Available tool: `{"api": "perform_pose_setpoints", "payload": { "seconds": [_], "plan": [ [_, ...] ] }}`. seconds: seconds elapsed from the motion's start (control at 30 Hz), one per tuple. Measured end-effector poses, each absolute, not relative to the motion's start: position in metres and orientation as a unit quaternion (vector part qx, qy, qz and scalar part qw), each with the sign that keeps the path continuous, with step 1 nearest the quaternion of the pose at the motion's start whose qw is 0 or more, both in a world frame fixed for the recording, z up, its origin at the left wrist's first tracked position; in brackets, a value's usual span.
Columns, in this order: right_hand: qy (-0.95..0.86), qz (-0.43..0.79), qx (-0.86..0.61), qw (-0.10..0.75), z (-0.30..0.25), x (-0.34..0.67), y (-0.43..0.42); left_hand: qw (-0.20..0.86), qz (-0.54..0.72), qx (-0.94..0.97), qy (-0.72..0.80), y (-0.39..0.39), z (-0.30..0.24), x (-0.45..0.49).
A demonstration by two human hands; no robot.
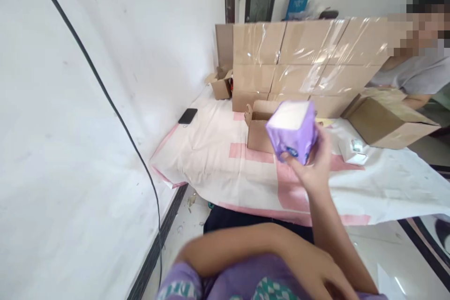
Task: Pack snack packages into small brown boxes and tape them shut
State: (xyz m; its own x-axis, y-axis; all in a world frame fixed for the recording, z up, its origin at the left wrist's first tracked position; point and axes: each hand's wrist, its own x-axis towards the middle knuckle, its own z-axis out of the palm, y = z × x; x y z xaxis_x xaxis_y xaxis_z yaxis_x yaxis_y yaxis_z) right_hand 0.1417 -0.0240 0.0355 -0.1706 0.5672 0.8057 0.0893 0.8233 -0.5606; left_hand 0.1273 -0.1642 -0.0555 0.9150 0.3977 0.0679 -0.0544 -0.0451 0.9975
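Observation:
My right hand [314, 168] grips a purple tissue pack [297, 133] with a white face turned up, held above the table's near side. Thumb and fingers wrap its lower right corner. Just behind the pack, partly hidden by it, stands an open small cardboard box [259, 136] on the cloth. My left hand [321, 269] is low in front of my body, by my right forearm; its blurred fingers run off the bottom edge. A gap shows between thumb and fingers, and nothing is visible in them.
A white cloth with pink patches [218, 168] covers the table. Taped cardboard [309, 56] forms a wall along the back. A large open carton [390, 122] and a small white box [354, 151] lie right; a phone [187, 116] lies left. Beyond the carton is a person [422, 72].

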Motion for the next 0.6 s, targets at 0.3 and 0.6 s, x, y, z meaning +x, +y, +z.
{"api": "perform_pose_setpoints", "payload": {
  "seconds": [0.3,0.6],
  "plan": [
    [-0.783,0.239,-0.22,0.53,-0.039,0.125,-0.069,0.837,0.023,0.544,0.053,-0.122,-0.139,0.099],
    [-0.8,0.226,-0.197,0.519,-0.036,0.134,-0.069,0.823,0.069,0.551,0.119,-0.142,-0.114,0.086]
  ]
}}
